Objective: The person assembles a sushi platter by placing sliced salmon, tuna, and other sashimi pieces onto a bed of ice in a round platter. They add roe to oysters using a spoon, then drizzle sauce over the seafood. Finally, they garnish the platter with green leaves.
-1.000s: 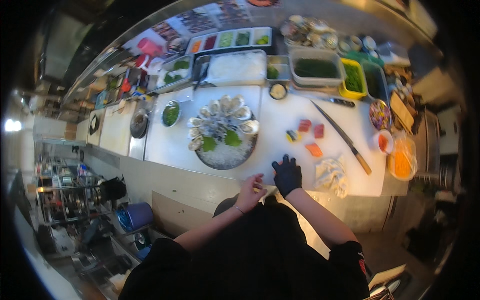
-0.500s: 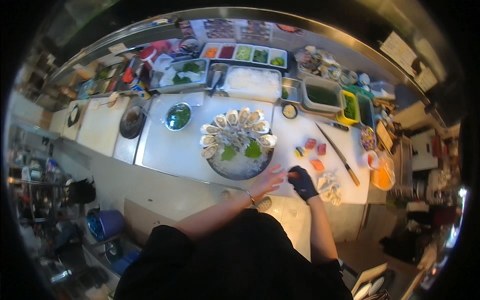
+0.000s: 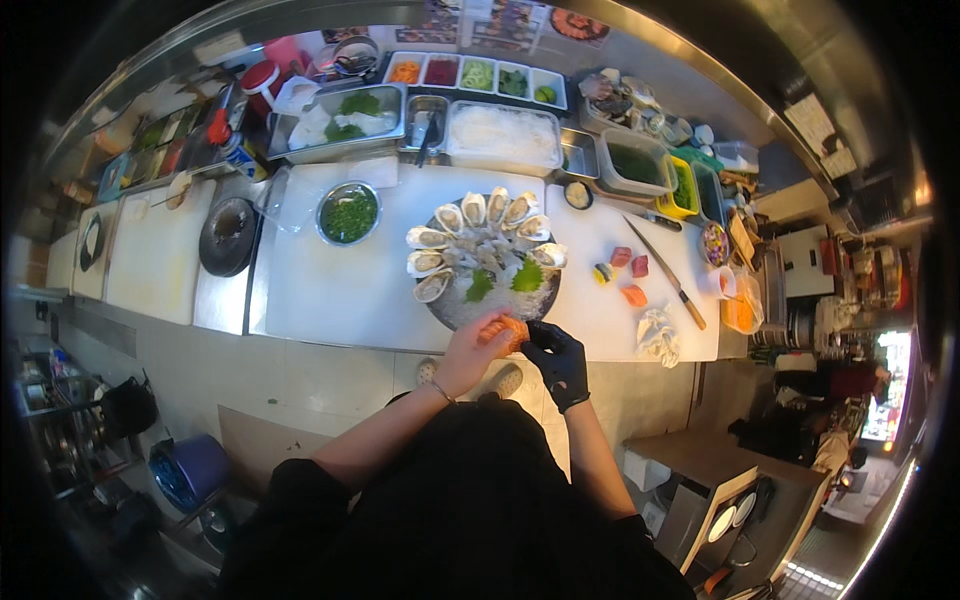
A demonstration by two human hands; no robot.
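Oysters (image 3: 497, 206) and shiso leaves (image 3: 527, 275) already sit on our iced platter (image 3: 549, 300), our left hand (image 3: 466, 357) curls round orange salmon (image 3: 513, 333) near its front edge, our half-bent gloved right hand (image 3: 558, 366) meets it (gripping or not, we cannot tell), and red tuna blocks (image 3: 621, 256) lie unplated on the cutting board (image 3: 590, 335).

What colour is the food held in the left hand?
Orange; the food shows best in the head view.

The scene is viewed from the person's head by the left one of two fisheye cameras, aimed down over the dark shirt (image 3: 420, 500). The left hand (image 3: 468, 355) and right hand (image 3: 562, 366) are seen from near above, the table (image 3: 310, 290) is shown beyond them, and straight edges are bent toward the rim.
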